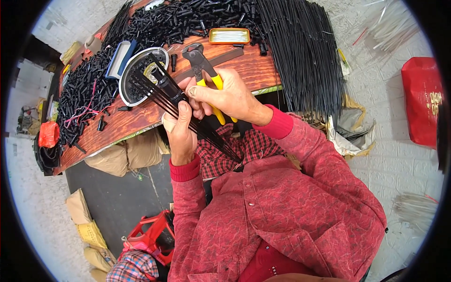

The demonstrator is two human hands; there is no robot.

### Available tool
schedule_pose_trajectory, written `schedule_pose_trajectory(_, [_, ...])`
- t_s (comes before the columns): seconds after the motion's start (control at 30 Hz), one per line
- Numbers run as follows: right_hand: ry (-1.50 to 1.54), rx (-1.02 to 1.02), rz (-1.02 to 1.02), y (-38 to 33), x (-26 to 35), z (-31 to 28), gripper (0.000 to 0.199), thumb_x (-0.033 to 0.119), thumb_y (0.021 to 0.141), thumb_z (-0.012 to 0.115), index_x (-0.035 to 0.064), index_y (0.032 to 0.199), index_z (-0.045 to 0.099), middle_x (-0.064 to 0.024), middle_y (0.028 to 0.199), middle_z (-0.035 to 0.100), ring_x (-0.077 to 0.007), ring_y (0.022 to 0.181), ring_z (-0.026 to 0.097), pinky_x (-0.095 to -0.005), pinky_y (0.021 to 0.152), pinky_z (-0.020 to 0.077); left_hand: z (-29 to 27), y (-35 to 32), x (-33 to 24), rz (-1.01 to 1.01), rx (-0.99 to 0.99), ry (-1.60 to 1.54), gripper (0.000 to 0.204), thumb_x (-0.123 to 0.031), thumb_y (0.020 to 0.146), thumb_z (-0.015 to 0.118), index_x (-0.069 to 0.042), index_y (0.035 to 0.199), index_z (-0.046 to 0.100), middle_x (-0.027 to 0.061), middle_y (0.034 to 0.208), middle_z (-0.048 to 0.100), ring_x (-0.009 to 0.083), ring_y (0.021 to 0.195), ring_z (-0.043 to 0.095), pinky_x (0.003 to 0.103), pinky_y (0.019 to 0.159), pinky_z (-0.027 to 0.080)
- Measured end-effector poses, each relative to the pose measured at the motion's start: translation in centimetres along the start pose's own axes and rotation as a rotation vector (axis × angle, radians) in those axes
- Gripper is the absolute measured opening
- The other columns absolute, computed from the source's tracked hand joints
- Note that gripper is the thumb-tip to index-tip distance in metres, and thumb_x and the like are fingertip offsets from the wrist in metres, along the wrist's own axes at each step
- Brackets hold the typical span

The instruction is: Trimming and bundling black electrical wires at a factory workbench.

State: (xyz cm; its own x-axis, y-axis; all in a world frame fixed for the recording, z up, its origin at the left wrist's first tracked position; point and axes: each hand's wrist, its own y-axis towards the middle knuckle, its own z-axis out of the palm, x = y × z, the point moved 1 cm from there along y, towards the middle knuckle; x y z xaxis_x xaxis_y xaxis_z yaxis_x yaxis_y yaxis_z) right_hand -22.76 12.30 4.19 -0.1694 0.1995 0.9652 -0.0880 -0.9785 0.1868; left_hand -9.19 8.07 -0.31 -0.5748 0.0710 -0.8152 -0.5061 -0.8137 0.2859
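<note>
My left hand (181,134) is closed around a bundle of thin black rods (210,135), its thumb pressing on them. The rods run slantwise from above the table edge down toward my lap. A black tubular piece (167,84) stands out at the upper end of the bundle, beside the rods. In my right hand (232,96) is a pair of end-cutting pincers (199,65) with a dark head and yellow handles. The jaws point up and away from me. My right fingers meet the bundle near the tubular piece; their tips are partly hidden.
A metal bowl (123,87) sits on the wooden table (263,75) behind the bundle. Heaps of black tubular parts (174,21) cover its far and left sides. Many long black rods (300,51) overhang the right edge. A shallow tin (230,43) holds thin pale sticks.
</note>
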Motion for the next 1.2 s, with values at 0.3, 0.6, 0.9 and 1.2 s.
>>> schedule_pose_trajectory(0.3, [0.003,-0.016,0.023,0.3,-0.4,0.2,0.017,0.014,0.091,0.060,-0.0029,0.088,0.064,-0.0048,0.068,0.064,-0.0091,0.057,0.060,-0.0207,0.050,0.0452,0.1,0.0,-0.1,0.012,-0.003,0.046,0.051,-0.029,0.099,0.055,0.005,0.136,0.044,0.0003,0.083,0.050,0.0090,0.071,0.048,0.022,0.062,0.038])
schedule_pose_trajectory(0.6, [-0.026,-0.036,0.025,0.3,-0.2,0.3,0.019,0.016,0.092,0.063,-0.0026,0.087,0.064,-0.0039,0.066,0.063,-0.0088,0.056,0.060,-0.0212,0.050,0.0453,0.2,0.0,0.3,0.019,-0.041,-0.014,0.050,-0.023,0.096,0.060,0.006,0.135,0.047,0.0005,0.087,0.058,0.0060,0.070,0.049,0.020,0.064,0.040])
schedule_pose_trajectory(0.9, [0.013,-0.088,0.007,0.5,-0.2,0.6,0.014,0.010,0.091,0.063,-0.0037,0.093,0.064,-0.0038,0.069,0.063,-0.0086,0.056,0.061,-0.0223,0.051,0.0487,-0.5,0.1,0.6,-0.007,-0.050,0.069,0.049,-0.025,0.096,0.061,0.004,0.134,0.049,0.0004,0.087,0.059,0.0060,0.070,0.049,0.020,0.062,0.038])
schedule_pose_trajectory(1.2, [-0.142,-0.076,-0.055,0.9,-0.7,0.3,0.012,0.005,0.091,0.062,-0.0051,0.098,0.062,-0.0043,0.069,0.062,-0.0094,0.057,0.062,-0.0247,0.050,0.0509,-0.8,0.4,0.8,-0.046,-0.078,0.058,0.021,-0.021,0.100,0.054,-0.001,0.094,0.054,0.0021,0.076,0.052,0.0112,0.067,0.047,0.026,0.061,0.040])
